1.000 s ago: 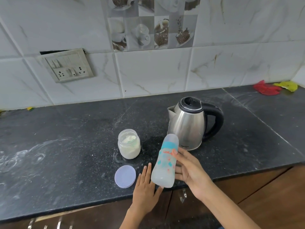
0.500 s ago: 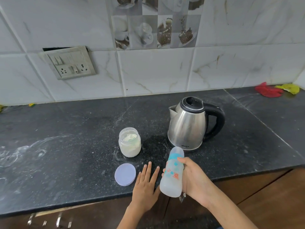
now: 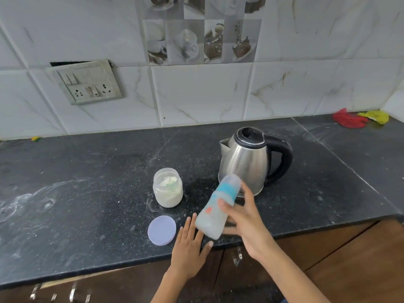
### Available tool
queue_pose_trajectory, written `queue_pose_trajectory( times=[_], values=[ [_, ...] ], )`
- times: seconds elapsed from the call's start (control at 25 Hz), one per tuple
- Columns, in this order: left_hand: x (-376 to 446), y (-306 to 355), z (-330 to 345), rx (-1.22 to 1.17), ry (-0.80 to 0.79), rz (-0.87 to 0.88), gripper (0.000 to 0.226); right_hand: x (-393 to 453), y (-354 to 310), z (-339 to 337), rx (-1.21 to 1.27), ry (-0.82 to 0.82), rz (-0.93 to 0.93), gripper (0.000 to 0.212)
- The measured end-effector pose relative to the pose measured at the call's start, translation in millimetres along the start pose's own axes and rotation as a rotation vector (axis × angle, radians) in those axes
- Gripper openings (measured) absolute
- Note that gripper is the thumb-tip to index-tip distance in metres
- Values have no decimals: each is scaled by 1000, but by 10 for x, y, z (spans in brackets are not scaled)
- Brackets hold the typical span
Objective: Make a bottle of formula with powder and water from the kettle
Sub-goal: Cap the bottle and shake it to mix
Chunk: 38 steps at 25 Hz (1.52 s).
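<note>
Right hand (image 3: 244,224) gripping one tilted, blurred plastic baby bottle (image 3: 218,206) centre-frame; left hand (image 3: 190,248) lying flat, open; one steel kettle (image 3: 247,162), one powder jar (image 3: 168,188).

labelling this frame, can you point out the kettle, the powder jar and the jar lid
kettle (image 3: 244,167), head view, on the steel body
powder jar (image 3: 168,190), head view, on the clear side wall over the powder
jar lid (image 3: 162,230), head view, on the middle of the flat disc lying on the counter

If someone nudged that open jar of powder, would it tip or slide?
The jar looks squat with a wide base, so it would probably slide, not tip. About half full, likely light. Its lid lies beside it, so powder could spill.
</note>
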State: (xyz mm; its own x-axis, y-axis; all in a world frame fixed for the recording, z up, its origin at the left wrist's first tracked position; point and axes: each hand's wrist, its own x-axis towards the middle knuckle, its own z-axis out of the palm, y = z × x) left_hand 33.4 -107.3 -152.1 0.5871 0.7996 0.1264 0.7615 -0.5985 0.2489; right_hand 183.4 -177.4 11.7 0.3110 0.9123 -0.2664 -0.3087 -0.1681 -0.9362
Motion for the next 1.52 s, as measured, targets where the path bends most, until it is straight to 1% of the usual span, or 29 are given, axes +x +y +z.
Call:
queue_pose_trajectory(
  times=[0.04, 0.08, 0.12, 0.16, 0.2, 0.24, 0.28, 0.36, 0.44, 0.48, 0.52, 0.56, 0.6, 0.72, 0.76, 0.84, 0.88, 0.92, 0.96, 1.04, 1.08, 1.16, 1.2, 1.24, 1.32, 1.36, 1.4, 1.48, 1.52],
  values=[
    [1, -17, 40, -9, 9, 20, 59, -43, 16, 34, -36, -65, 12, 88],
    [-2, -24, 55, -9, 7, 29, 58, -62, 1, 40, -54, -88, -11, 88],
    [-10, -34, 56, 2, 8, 25, 59, -21, -22, 9, -36, -50, -55, 83],
    [-10, -35, 39, 13, -6, 18, 60, 56, -63, -39, 40, 56, -96, 76],
    [3, -24, 20, 5, -26, 11, 61, 122, -112, -76, 136, 161, -106, 70],
    [14, -6, 8, -7, -38, 0, 61, 162, -132, -100, 199, 215, -94, 68],
    [12, 18, 1, 2, -27, -5, 62, 156, -136, -81, 205, 216, -54, 70],
    [14, 3, 33, 31, -6, -17, 61, 83, -57, -24, 55, 109, -6, 79],
    [16, 4, 30, 49, 14, -21, 61, 32, -28, 2, 0, 79, -68, 77],
    [21, 12, 16, 41, 1, -17, 61, 104, -23, -45, 71, 141, -115, 70],
    [27, 30, -18, 27, -33, -18, 61, 150, -54, -67, 167, 215, -127, 65],
    [22, 49, -44, 1, -67, -27, 60, 171, -71, -70, 216, 250, -114, 62],
    [12, 60, -67, -19, -90, -42, 60, 151, -77, -27, 206, 234, -75, 64],
    [-21, 42, -41, -25, -73, -53, 62, 37, 19, 85, -19, 47, -52, 75],
    [-20, 43, -45, -19, -71, -68, 62, 71, 13, 72, -12, 48, -69, 75],
    [-6, 61, -94, -32, -113, -81, 63, 191, -55, 1, 140, 167, -93, 71],
    [1, 75, -113, -38, -127, -87, 64, 220, -76, -12, 176, 194, -83, 73],
    [-2, 69, -83, -30, -111, -73, 66, 183, -83, 20, 162, 169, -51, 77],
    [1, 57, -59, -31, -100, -58, 68, 145, -22, 51, 92, 104, -21, 81],
    [-2, 47, -46, -48, -119, -70, 68, 37, 20, 98, 8, 30, -6, 78],
    [3, 54, -78, -51, -104, -74, 66, 63, 6, 71, 30, 42, -29, 74],
    [24, 67, -110, -42, -75, -48, 68, 196, -68, -40, 173, 192, -76, 66],
    [32, 81, -125, -36, -78, -30, 70, 228, -87, -60, 205, 223, -70, 64],
    [34, 85, -155, -36, -81, -29, 71, 187, -84, -31, 191, 209, -39, 64],
    [25, 78, -150, -61, -163, -58, 68, 51, 52, 45, 85, 75, 34, 67],
    [18, 79, -165, -63, -191, -71, 66, -17, 81, 74, 55, 39, 40, 68],
    [10, 76, -171, -62, -202, -77, 64, -4, 89, 56, 63, 38, 35, 68],
    [6, 90, -203, -63, -189, -75, 62, 120, 18, -65, 204, 172, -17, 63],
    [9, 108, -223, -54, -181, -76, 61, 157, -11, -102, 237, 208, -23, 61]
  ],
)
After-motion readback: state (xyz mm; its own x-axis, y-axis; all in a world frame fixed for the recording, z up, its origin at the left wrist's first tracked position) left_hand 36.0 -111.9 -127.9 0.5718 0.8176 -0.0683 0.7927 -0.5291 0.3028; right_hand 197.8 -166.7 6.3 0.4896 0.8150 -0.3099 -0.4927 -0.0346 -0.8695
